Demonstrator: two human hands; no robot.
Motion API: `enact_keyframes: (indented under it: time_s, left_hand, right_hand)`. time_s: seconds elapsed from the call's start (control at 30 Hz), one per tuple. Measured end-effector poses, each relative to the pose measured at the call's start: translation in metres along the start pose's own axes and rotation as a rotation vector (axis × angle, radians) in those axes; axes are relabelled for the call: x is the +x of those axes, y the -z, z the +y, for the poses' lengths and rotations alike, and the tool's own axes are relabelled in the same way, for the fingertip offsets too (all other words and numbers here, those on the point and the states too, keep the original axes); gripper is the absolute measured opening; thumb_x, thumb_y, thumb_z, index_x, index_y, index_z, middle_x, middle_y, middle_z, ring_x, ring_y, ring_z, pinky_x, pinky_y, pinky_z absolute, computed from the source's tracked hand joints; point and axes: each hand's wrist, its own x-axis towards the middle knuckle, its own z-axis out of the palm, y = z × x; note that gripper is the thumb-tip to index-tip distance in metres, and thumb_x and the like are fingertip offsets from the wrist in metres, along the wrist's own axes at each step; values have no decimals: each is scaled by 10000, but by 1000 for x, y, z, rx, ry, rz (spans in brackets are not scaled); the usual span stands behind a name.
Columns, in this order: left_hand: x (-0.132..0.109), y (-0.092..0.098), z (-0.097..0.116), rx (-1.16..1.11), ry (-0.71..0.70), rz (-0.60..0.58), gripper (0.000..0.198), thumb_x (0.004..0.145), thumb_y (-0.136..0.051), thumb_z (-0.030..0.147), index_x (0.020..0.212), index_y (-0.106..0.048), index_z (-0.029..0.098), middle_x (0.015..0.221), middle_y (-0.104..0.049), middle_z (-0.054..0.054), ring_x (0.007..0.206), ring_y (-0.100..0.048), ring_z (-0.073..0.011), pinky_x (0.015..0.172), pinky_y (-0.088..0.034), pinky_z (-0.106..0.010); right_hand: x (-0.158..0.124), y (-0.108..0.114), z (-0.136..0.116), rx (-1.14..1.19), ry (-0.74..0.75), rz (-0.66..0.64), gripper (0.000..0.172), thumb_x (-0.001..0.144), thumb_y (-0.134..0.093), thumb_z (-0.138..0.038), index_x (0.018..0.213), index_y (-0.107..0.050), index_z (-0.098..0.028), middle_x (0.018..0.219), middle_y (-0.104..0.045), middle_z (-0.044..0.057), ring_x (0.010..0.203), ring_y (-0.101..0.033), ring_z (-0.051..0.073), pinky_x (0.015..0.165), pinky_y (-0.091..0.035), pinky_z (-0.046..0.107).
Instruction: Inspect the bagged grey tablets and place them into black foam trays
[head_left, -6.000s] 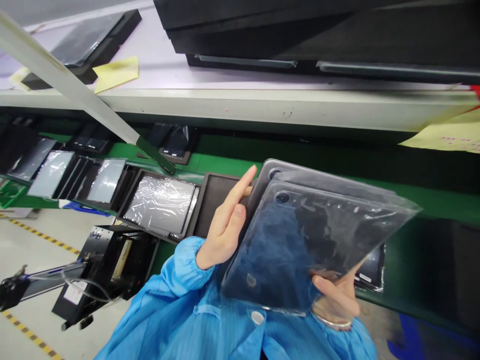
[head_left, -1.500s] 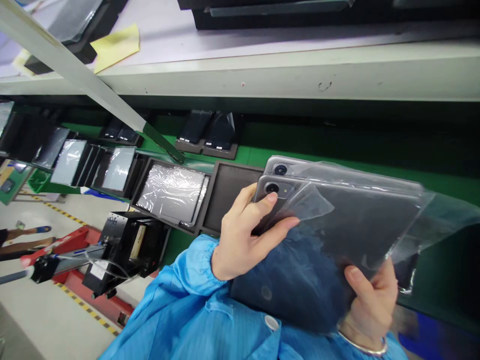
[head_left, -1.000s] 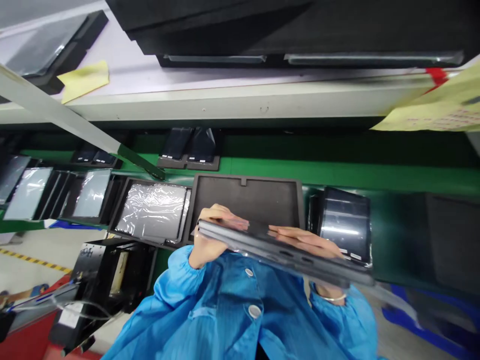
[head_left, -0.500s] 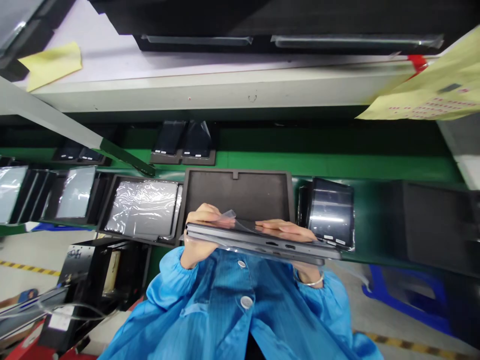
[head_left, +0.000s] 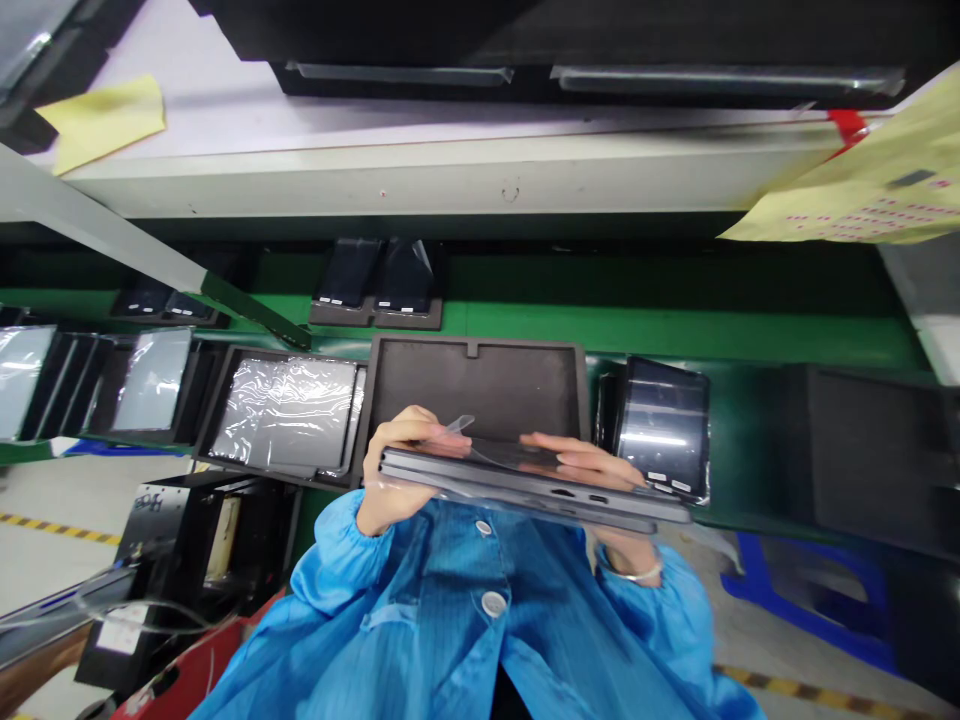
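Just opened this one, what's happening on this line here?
A person in a blue smock holds a tablet stack, thin grey slabs in clear film, flat and edge-on at chest level. The left hand clasps its left end; the right hand lies across the top. Beyond it an empty dark tray sits on the green belt, a wrapped tablet lying just left of it.
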Motion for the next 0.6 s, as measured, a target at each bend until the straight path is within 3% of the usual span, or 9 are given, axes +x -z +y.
enact_keyframes:
  time_s: [0.07,0.1,0.17,0.23,0.33,0.43,0.47,0.53,0.6]
  left_hand:
    - [11,-3,14,23,37,-100,493,899,-800,401,1326,-579,290,988,-828,-45,842,-790,-248,776,-567,-381]
    - [18,-6,20,72,37,-187,526,911,-783,348,1374,-541,285,1010,-824,-52,852,-789,-248,798,-566,-383]
    - [31,-14,31,241,-17,-397,566,927,-691,183,1444,-477,266,1045,-814,-52,844,-773,-227,816,-551,-372]
    - [40,-24,37,408,-122,-544,620,899,-580,56,1474,-434,235,1024,-800,-44,792,-742,-204,768,-531,-346]
    - [45,-34,44,513,-190,-584,560,892,-522,10,1415,-458,198,937,-765,-33,731,-703,-193,722,-526,-333]
    - [41,-17,48,554,-52,-462,381,918,-706,184,1269,-567,234,1012,-747,-54,862,-723,-232,785,-564,-365]
    - [38,-4,47,586,-9,-363,469,854,-824,278,1258,-589,243,1092,-741,-75,974,-726,-270,855,-576,-404]
    - [27,26,42,642,53,-118,844,596,-1012,407,1313,-597,249,1269,-699,-124,1219,-666,-358,1052,-533,-515]
    - [12,52,31,548,144,36,1057,428,-1055,477,1348,-586,250,1367,-660,-144,1295,-639,-371,1143,-487,-551]
  right_hand:
    - [9,13,-30,-201,24,-24,437,947,-782,-315,1374,-703,-269,1432,-688,109,1266,-701,332,1023,-639,495]
    - [16,17,-46,-351,79,-46,629,881,-855,-318,1466,-631,-264,1450,-675,113,1291,-683,340,1079,-607,509]
    - [31,16,-72,-600,170,-154,837,835,-898,-347,1571,-509,-264,1449,-673,119,1297,-675,339,1108,-588,503]
    - [45,3,-84,-697,269,-298,784,912,-828,-287,1602,-456,-282,1291,-755,108,1138,-747,289,961,-661,430]
    - [55,-20,-77,-627,366,-267,701,927,-717,-23,1549,-534,-288,1074,-782,80,934,-772,222,707,-663,320]
    - [53,-25,-66,-545,408,-135,658,818,-779,64,1397,-677,-232,1043,-765,74,908,-775,228,680,-679,329]
    - [51,-23,-66,-520,416,-87,625,785,-809,65,1338,-712,-210,1027,-760,72,887,-776,230,683,-693,340]
    - [46,-16,-71,-467,403,5,552,752,-845,50,1237,-751,-195,985,-749,63,831,-771,230,670,-717,367]
    - [43,-11,-78,-408,361,57,487,779,-837,16,1202,-756,-211,982,-742,58,817,-765,241,664,-741,422]
